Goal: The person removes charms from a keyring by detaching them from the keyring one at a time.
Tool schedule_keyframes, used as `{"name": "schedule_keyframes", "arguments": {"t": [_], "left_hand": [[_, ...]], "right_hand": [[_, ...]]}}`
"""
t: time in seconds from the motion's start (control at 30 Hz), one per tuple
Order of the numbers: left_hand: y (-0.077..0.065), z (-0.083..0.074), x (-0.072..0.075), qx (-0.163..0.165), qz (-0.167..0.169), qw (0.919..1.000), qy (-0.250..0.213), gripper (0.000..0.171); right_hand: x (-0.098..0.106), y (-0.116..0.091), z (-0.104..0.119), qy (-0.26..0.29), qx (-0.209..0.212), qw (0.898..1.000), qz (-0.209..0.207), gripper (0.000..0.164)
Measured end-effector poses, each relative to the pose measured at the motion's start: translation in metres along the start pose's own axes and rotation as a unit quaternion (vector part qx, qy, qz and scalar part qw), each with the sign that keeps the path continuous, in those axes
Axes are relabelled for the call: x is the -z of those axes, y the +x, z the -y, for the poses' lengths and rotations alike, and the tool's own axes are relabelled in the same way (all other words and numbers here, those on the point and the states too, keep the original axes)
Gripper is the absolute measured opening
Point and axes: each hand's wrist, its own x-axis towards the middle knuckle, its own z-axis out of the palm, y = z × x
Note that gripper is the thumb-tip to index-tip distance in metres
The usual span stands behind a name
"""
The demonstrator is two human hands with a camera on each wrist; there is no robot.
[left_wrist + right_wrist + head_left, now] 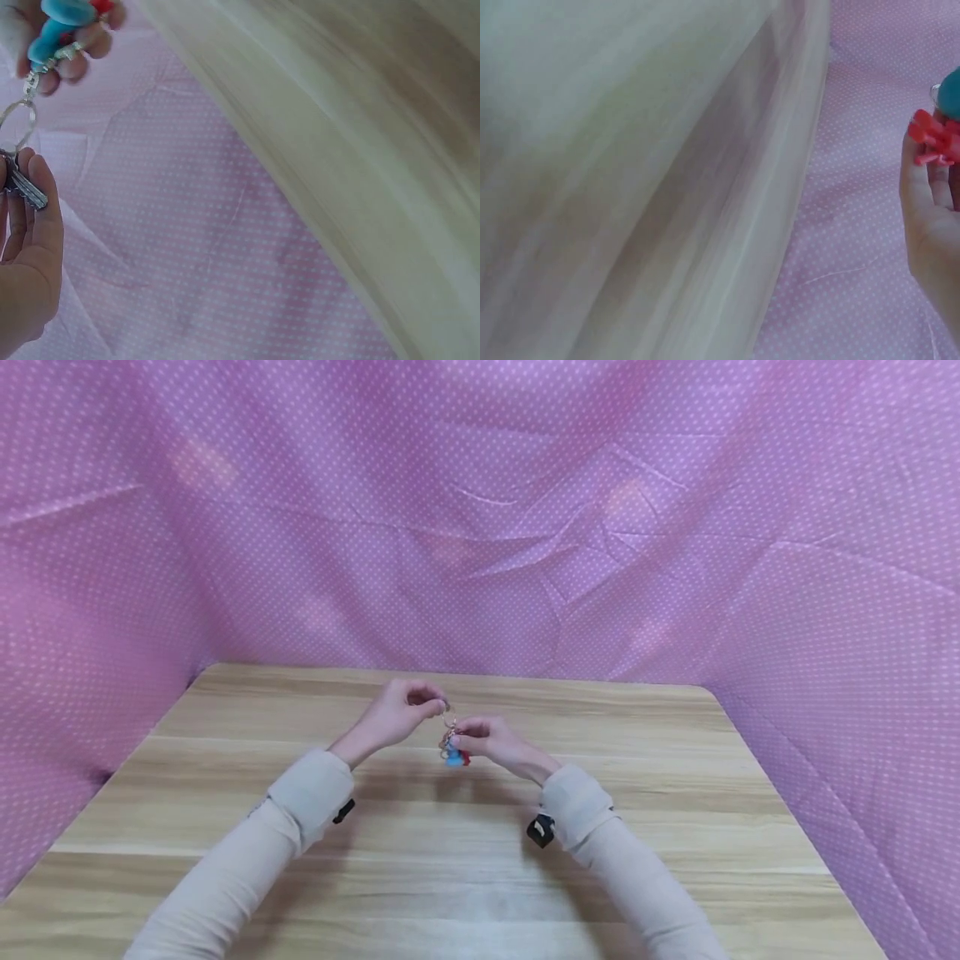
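Note:
Both hands hold up a keychain over the wooden table. My left hand [397,712] pinches a silver key [28,191] that hangs on a metal key ring [30,124]. On the other side, my right hand [491,742] grips the charm end between thumb and fingers. That end carries a blue charm [454,756] and a red charm [934,139]. A short chain [30,84] links the ring to the charms. In the right wrist view the blue piece is cut off by the frame edge.
The light wooden table [465,877] stretches under both forearms. Pink polka-dot cloth [480,527] hangs behind it and along both sides. A black strap piece [541,831] shows under the right wrist, another [344,811] under the left.

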Motion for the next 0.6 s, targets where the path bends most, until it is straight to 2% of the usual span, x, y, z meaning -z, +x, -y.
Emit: {"name": "schedule_keyframes", "arguments": {"t": [0.2, 0.33, 0.47, 0.6], "left_hand": [[-0.003, 0.012, -0.006, -0.024, -0.029, 0.9988, -0.032, 0.016], [-0.004, 0.015, -0.014, -0.031, -0.04, 0.9971, -0.057, 0.014], [-0.004, 0.017, -0.023, -0.036, -0.036, 0.9957, -0.078, 0.017], [-0.003, 0.018, -0.034, -0.041, -0.031, 0.9946, -0.09, 0.03]], "right_hand": [[0.013, -0.012, 0.009, -0.041, -0.018, 0.998, -0.037, 0.03], [0.018, -0.016, 0.011, -0.081, 0.013, 0.996, -0.044, 0.025], [0.02, -0.021, 0.014, -0.143, 0.045, 0.986, -0.08, 0.023], [0.019, -0.026, 0.015, -0.177, 0.063, 0.973, -0.135, 0.021]]}}
